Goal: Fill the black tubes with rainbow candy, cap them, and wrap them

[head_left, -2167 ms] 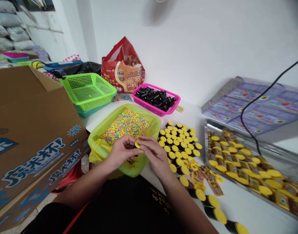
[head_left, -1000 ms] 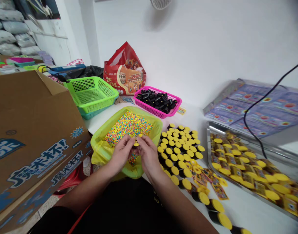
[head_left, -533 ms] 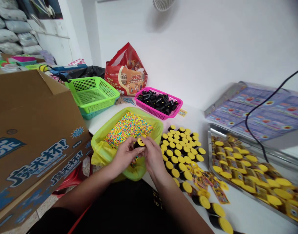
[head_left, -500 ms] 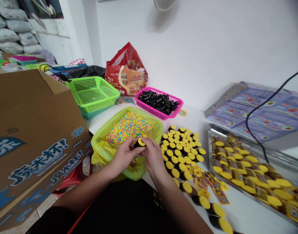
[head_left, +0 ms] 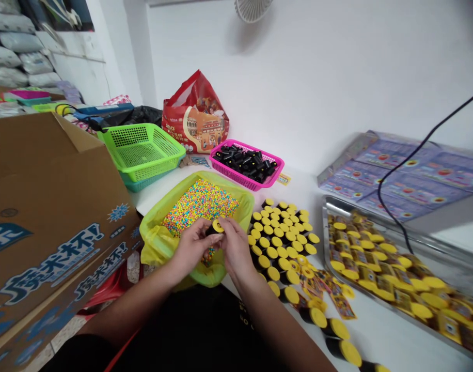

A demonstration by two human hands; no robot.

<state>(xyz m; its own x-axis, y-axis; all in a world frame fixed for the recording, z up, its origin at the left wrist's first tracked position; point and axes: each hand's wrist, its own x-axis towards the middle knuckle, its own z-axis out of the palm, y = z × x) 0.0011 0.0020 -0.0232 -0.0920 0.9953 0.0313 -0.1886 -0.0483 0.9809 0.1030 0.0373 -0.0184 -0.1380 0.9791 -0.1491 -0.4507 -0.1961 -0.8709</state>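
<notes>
Over the front of a yellow-bag-lined bin (head_left: 159, 227), my left hand (head_left: 192, 247) has its fingers closed around a small black canister (head_left: 212, 230) with a yellow ring-like top. My right hand (head_left: 235, 247) grips the same canister from the right, its fingertips at the yellow top. Small multicoloured candy balls (head_left: 200, 204) fill the bin behind and below my hands. Just to the right, many black canisters with yellow lids (head_left: 277, 241) stand in a cluster on the white table. My fingers partly hide the held canister.
A pink basket (head_left: 242, 182) of black canisters stands behind, beside a red bag (head_left: 195, 121) and stacked green baskets (head_left: 143, 168). A large cardboard box (head_left: 58, 227) rises at left. Printed yellow strips (head_left: 339, 299) and a metal tray (head_left: 325, 227) of yellow-lidded packs lie at right.
The whole view has shifted slightly, so things sit farther left in the picture. Both hands stay on the canister above the bin, with only slight finger movement around its top.
</notes>
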